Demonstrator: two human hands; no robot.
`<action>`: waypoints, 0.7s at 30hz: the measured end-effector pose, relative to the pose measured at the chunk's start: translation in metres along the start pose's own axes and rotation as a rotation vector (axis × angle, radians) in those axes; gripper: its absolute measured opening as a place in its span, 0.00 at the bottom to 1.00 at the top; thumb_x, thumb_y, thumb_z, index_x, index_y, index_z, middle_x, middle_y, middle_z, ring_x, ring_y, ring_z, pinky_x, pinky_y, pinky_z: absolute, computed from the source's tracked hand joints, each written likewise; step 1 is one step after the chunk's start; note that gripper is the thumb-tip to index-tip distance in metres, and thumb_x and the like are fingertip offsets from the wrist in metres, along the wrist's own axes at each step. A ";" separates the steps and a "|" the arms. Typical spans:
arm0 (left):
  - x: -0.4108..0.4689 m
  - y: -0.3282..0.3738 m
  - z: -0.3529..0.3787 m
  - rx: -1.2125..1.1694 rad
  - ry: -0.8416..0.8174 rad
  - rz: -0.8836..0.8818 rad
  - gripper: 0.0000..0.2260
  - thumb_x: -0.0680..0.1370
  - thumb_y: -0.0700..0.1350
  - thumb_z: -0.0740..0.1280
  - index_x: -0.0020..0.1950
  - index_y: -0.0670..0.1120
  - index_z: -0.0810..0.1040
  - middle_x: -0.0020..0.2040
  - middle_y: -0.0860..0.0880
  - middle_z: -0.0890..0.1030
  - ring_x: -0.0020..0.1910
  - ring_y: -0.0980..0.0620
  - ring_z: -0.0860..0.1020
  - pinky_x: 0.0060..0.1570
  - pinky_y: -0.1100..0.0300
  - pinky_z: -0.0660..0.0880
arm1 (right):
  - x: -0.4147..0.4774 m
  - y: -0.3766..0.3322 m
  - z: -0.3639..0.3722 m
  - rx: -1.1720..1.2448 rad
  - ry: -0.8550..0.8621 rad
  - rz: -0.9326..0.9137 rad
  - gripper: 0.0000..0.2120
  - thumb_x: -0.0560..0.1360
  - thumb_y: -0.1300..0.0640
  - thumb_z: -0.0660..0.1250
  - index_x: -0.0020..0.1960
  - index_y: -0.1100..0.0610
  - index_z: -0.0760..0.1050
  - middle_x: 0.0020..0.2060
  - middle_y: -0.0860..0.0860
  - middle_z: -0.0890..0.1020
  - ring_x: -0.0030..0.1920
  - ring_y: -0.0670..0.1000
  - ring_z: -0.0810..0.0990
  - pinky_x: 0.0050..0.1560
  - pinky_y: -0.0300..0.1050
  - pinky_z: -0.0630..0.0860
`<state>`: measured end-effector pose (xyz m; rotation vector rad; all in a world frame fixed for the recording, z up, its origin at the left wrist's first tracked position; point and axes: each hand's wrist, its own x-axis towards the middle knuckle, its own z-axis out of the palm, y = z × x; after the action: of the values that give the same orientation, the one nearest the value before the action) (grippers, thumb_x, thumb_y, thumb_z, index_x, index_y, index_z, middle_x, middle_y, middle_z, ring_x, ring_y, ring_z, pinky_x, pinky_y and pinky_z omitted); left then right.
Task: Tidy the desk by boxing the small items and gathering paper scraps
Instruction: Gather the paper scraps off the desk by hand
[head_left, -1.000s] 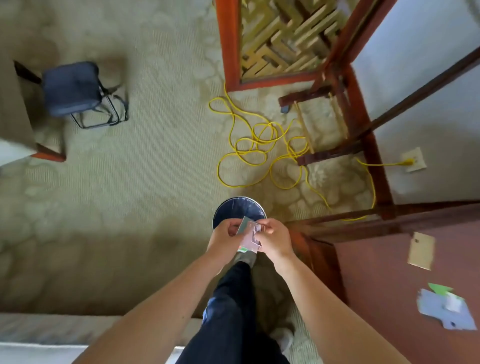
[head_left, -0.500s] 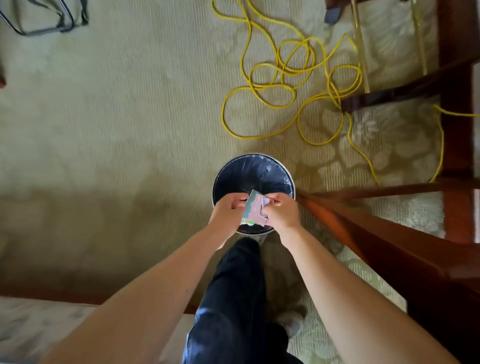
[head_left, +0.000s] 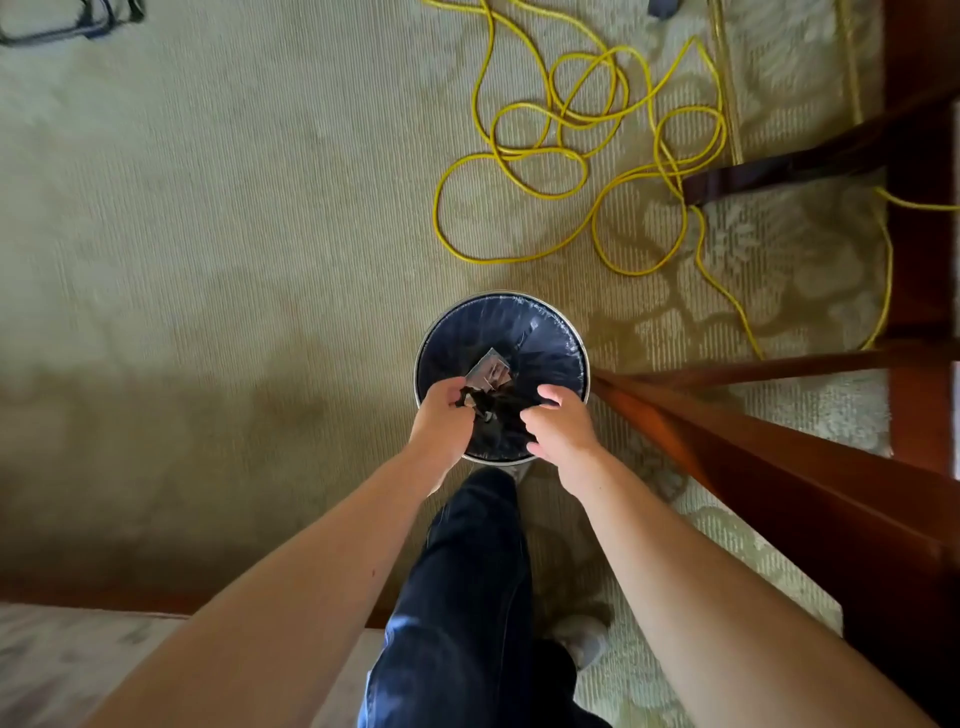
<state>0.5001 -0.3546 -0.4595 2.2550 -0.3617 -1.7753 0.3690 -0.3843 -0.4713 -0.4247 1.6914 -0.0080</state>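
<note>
Fingers (head_left: 551, 394) of right hand (head_left: 563, 432) spread, those of left hand (head_left: 440, 422) unclear, over bin (head_left: 457, 330) with paper scraps (head_left: 489, 370) inside.

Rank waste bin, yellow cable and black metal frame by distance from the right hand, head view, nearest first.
1. waste bin: just below the right hand, which overlaps its right rim.
2. yellow cable: coiled beyond the bin, up and to the right.
3. black metal frame: top-left corner of the view, clearly farthest.

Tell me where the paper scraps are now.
In the head view, the paper scraps are at centre, inside the mouth of the bin, just beyond the left hand and right hand.
</note>
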 end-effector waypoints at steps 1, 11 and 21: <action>-0.008 0.002 -0.001 0.008 0.004 0.007 0.21 0.81 0.35 0.57 0.73 0.49 0.66 0.69 0.50 0.72 0.58 0.55 0.71 0.52 0.62 0.67 | -0.009 0.000 -0.001 0.004 0.004 -0.021 0.25 0.76 0.67 0.63 0.72 0.56 0.66 0.68 0.57 0.73 0.63 0.55 0.75 0.66 0.55 0.73; -0.137 0.045 -0.016 0.009 0.023 0.112 0.12 0.81 0.43 0.59 0.63 0.50 0.76 0.47 0.52 0.79 0.47 0.51 0.77 0.56 0.48 0.77 | -0.146 -0.013 -0.021 -0.032 0.075 -0.239 0.19 0.74 0.67 0.64 0.63 0.56 0.74 0.57 0.54 0.79 0.52 0.55 0.79 0.56 0.50 0.76; -0.304 0.093 -0.028 0.076 -0.058 0.323 0.09 0.81 0.40 0.60 0.47 0.53 0.75 0.43 0.49 0.77 0.44 0.49 0.75 0.54 0.50 0.76 | -0.319 -0.023 -0.082 0.028 0.174 -0.469 0.16 0.71 0.68 0.64 0.58 0.60 0.76 0.48 0.54 0.80 0.49 0.50 0.78 0.56 0.48 0.75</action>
<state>0.4549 -0.3368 -0.1441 2.0545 -0.7686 -1.6829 0.3300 -0.3348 -0.1470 -0.8097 1.7229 -0.4217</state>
